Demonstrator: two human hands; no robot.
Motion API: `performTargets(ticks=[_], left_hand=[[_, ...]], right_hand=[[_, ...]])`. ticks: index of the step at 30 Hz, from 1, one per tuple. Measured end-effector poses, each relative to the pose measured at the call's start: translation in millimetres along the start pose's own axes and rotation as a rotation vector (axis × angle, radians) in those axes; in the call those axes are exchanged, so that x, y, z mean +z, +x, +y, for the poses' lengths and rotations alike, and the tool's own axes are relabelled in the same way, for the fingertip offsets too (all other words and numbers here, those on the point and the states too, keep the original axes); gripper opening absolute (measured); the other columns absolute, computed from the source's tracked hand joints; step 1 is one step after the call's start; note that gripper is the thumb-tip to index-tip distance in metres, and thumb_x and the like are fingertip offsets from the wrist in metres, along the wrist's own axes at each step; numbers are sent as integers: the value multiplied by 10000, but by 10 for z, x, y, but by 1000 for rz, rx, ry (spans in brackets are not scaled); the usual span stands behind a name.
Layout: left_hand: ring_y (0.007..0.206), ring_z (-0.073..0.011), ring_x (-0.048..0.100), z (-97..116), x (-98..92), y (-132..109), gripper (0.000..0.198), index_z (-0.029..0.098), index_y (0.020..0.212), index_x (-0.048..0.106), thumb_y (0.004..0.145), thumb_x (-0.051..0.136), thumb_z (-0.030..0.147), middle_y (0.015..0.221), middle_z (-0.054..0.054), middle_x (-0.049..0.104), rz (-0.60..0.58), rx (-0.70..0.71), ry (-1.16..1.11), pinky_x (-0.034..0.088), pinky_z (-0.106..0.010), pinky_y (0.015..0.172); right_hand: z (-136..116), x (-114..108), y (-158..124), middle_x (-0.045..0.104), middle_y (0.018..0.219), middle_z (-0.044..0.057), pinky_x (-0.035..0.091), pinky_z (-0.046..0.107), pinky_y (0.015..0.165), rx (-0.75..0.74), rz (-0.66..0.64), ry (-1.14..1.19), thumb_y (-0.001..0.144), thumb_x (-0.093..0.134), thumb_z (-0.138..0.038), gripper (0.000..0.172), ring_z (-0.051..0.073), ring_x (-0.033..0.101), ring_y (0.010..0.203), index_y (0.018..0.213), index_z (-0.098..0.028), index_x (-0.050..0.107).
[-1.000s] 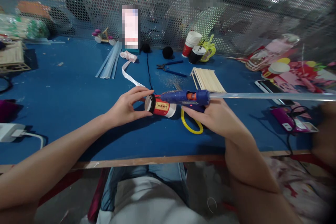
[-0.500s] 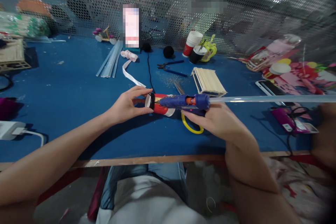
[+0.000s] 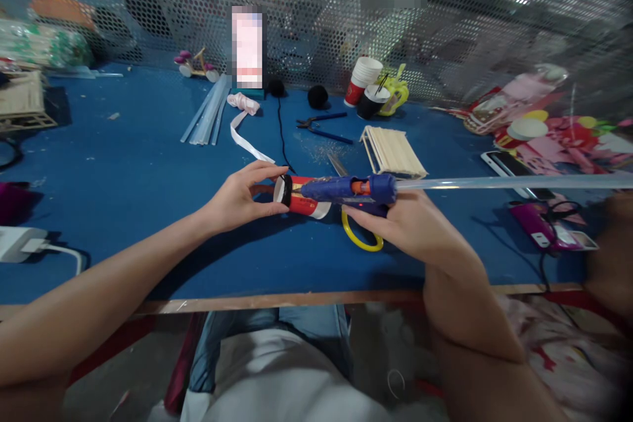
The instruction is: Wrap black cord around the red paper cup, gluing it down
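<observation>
My left hand point(image 3: 246, 194) grips a red paper cup point(image 3: 306, 207) lying on its side, thumb and fingers at its base end. Black yarn point(image 3: 285, 191) is wound round that end, and a strand runs back to a black ball of yarn point(image 3: 275, 88). In my right hand point(image 3: 415, 227) is a blue hot glue gun point(image 3: 341, 190) with a long clear glue stick point(image 3: 494, 182) out of its rear. Its nozzle is at the cup's side beside the yarn; whether it touches I cannot tell. Scissors with a yellow handle point(image 3: 363, 237) lie partly under the gun.
Pliers point(image 3: 324, 126), a small wooden stick rack point(image 3: 394, 150) and stacked paper cups point(image 3: 362, 81) stand beyond my hands. Loose glue sticks point(image 3: 208, 115) and a white ribbon point(image 3: 247, 145) lie left of them. A purple device point(image 3: 537, 227) is at the right, near another person's arm point(image 3: 610, 264).
The glue gun has shifted very slightly against the cup, its rear a touch higher. Both hands keep their hold, otherwise almost still.
</observation>
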State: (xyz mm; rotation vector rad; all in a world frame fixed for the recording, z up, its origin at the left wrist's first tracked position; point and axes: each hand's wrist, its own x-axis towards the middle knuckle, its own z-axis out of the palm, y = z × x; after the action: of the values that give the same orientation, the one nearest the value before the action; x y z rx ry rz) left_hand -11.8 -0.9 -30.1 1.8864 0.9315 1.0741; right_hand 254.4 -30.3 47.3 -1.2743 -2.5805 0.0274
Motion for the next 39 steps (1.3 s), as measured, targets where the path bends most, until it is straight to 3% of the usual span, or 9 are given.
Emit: performTargets(ticks=[6, 17, 25, 28, 31, 33, 35, 37, 39], left_hand=[[1077, -223, 606, -23, -15, -5, 570, 218, 1237, 586, 699, 762, 282, 1182, -95, 528, -27, 93, 1, 570, -402, 927], [1115, -240, 585, -37, -33, -29, 603, 259, 1302, 530, 736, 735, 297, 1238, -105, 517, -51, 154, 107, 569, -394, 920], [1176, -273, 552, -21, -35, -48, 638, 262, 1322, 513, 729, 740, 329, 1284, -124, 515, -57, 166, 200, 551, -413, 950], [1174, -266, 555, -17, -34, -43, 627, 251, 1317, 517, 733, 736, 322, 1279, -124, 510, -53, 147, 174, 553, -407, 947], [1156, -258, 566, -26, -28, -28, 609, 233, 1300, 532, 732, 733, 324, 1258, -120, 505, -24, 108, 116, 560, -406, 936], [1146, -257, 571, -34, -22, -19, 606, 224, 1289, 542, 725, 735, 330, 1242, -115, 505, -5, 83, 93, 561, -414, 936], [1130, -254, 579, -36, -16, -13, 606, 220, 1281, 549, 718, 736, 338, 1230, -109, 508, 4, 67, 89, 563, -420, 932], [1119, -252, 582, -31, -11, -13, 607, 223, 1277, 553, 712, 737, 345, 1224, -103, 514, 4, 61, 98, 564, -427, 932], [1117, -249, 583, -24, -6, -16, 606, 229, 1276, 554, 711, 737, 350, 1225, -98, 519, 4, 60, 111, 560, -433, 938]], right_hand=[[-15, 23, 26, 573, 536, 18, 402, 285, 546, 94, 34, 86, 868, 524, -329, 290, 153, 515, 513, 638, -191, 636], [26, 64, 56, 618, 593, 53, 443, 311, 629, 87, 54, 52, 870, 546, -339, 295, 194, 597, 621, 660, -161, 651], [-18, 51, 120, 618, 576, 35, 444, 301, 574, 120, 74, 186, 872, 534, -408, 379, 166, 572, 554, 561, -191, 559], [-11, 39, 130, 646, 622, 27, 467, 294, 577, 171, 89, 252, 840, 578, -382, 276, 170, 601, 584, 639, -194, 584], [56, 22, 133, 621, 562, -8, 464, 285, 514, 300, 75, 408, 799, 623, -389, 202, 149, 570, 490, 767, -190, 608], [158, 17, 140, 614, 557, -15, 457, 282, 486, 368, 125, 508, 786, 631, -413, 234, 140, 552, 458, 833, -184, 608], [318, 23, 155, 644, 639, 10, 463, 290, 507, 427, 280, 509, 773, 632, -454, 291, 154, 580, 528, 868, -180, 608], [525, 36, 179, 653, 698, 39, 453, 304, 530, 541, 435, 382, 770, 611, -516, 345, 180, 592, 611, 840, -179, 610], [751, 56, 210, 619, 645, 57, 417, 313, 523, 698, 473, 186, 785, 558, -570, 393, 193, 567, 608, 733, -182, 594]])
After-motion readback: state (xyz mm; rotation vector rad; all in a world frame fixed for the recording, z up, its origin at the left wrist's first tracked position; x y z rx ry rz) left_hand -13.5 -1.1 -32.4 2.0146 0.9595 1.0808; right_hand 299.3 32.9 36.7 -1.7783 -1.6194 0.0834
